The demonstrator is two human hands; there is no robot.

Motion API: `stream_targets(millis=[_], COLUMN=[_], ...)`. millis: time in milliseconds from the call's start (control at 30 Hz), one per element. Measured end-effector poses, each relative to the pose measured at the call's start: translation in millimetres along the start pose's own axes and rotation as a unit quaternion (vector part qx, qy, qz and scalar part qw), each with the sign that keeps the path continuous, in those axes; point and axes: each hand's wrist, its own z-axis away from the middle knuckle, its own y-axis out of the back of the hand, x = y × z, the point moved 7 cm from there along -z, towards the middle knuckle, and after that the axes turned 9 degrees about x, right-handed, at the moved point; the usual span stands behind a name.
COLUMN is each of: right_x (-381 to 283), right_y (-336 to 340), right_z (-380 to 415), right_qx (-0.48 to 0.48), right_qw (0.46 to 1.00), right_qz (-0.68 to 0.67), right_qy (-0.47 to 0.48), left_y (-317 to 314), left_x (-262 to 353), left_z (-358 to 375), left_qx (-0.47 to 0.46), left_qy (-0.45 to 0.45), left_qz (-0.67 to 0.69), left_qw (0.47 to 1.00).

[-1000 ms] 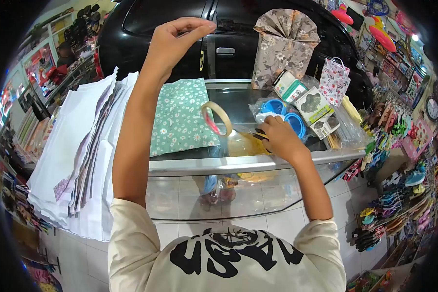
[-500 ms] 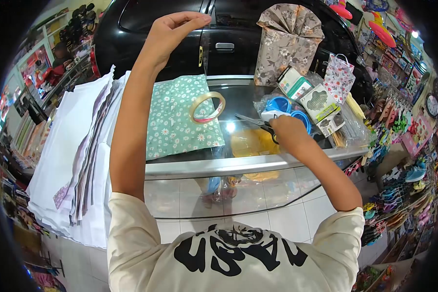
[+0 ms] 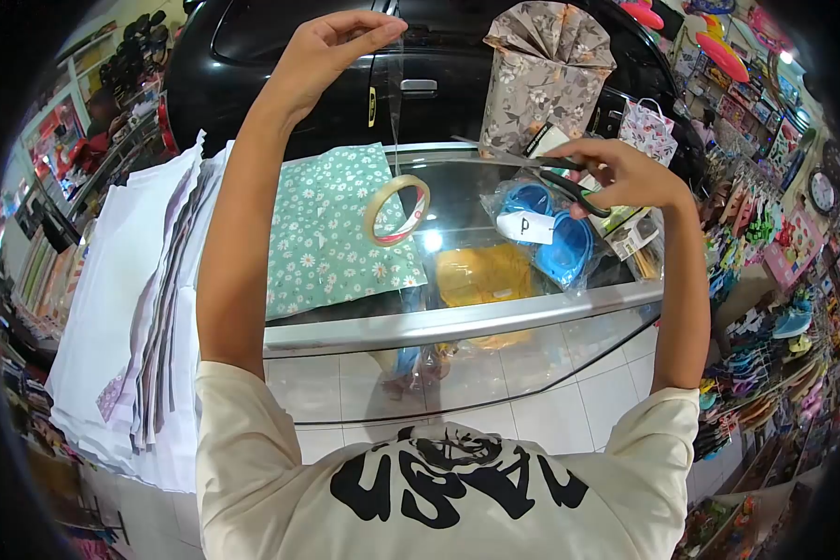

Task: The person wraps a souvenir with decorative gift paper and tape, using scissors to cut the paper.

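Raised at the upper left, my left hand [image 3: 336, 51] pinches the end of a clear tape strip [image 3: 396, 103]. The strip runs down to a tape roll [image 3: 373, 215], which overlaps the right side of a green daisy-print sheet [image 3: 322, 247]. My right hand [image 3: 639, 173] grips a pair of scissors [image 3: 569, 191] by the handles. Their blades are spread apart and point left, short of the strip. Below the scissors lie blue round items [image 3: 564, 247] in clear plastic, with a white label [image 3: 524, 227] on them.
A grey floral paper bag [image 3: 546, 98] with a pleated top stands at the back of the glass counter, near a small floral bag [image 3: 648, 131]. White paper sheets [image 3: 126, 252] lie at left. The counter's metal edge [image 3: 466, 324] runs along the front.
My right hand has lifted the scissors up and away from beside the blue items, and the blades have spread wider. My left hand stays high with the tape end.
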Motion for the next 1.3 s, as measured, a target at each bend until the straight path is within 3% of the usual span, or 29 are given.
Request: stream_targets(millis=[167, 700, 900, 933, 1033, 1167, 1200, 1300], right_x=[-6, 0, 3, 10, 20, 24, 19, 10], right_y=[-15, -28, -21, -21, -14, -1, 1, 1], right_z=[-30, -56, -28, -25, -16, 6, 11, 29], right_qx=[-0.009, -0.078, -0.086, -0.097, -0.073, -0.06, -0.038, -0.045], right_qw=[0.998, 0.991, 0.995, 0.995, 0.995, 0.98, 0.983, 0.95], right_qz=[0.019, 0.002, 0.037, -0.004, 0.069, 0.171, 0.17, 0.277], right_qy=[0.067, 0.104, 0.03, -0.007, -0.002, -0.078, -0.062, -0.135], left_y=[6, -10, -27, -29, -36, -50, -56, -70], left_x=[-5, 6, 18, 19, 18, 7, 4, 3], left_z=[-6, 2, 4, 5, 6, 13, 17, 31], left_qx=[0.0, -0.024, -0.031, -0.024, -0.028, -0.06, -0.085, -0.142], left_qy=[-0.014, -0.03, -0.008, -0.007, 0.002, 0.039, 0.045, 0.055], left_qz=[-0.018, -0.025, 0.052, 0.049, 0.085, 0.185, 0.22, 0.27], left_qw=[1.0, 0.999, 0.998, 0.999, 0.996, 0.98, 0.971, 0.951])
